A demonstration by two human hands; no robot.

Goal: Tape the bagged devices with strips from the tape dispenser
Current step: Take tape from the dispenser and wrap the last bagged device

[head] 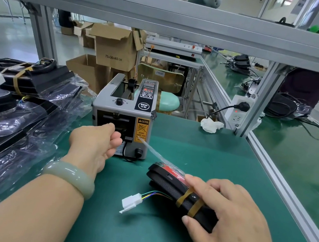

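Note:
A grey tape dispenser [124, 114] stands mid-table on the green mat. My left hand [96, 143] is at its front slot with the fingers curled; whether it pinches a strip is hidden. My right hand [231, 217] grips a black device [168, 183] in a clear bag, bound with two rubber bands. The bag's loose end sticks up toward the dispenser. A white connector [130, 202] on coloured wires pokes out at the device's left.
Several bagged black devices [25, 103] are piled at the left edge. A crumpled white tissue [210, 125] lies behind the dispenser, next to a power strip [239, 111] on the aluminium frame post. Cardboard boxes [114, 54] stand beyond the table.

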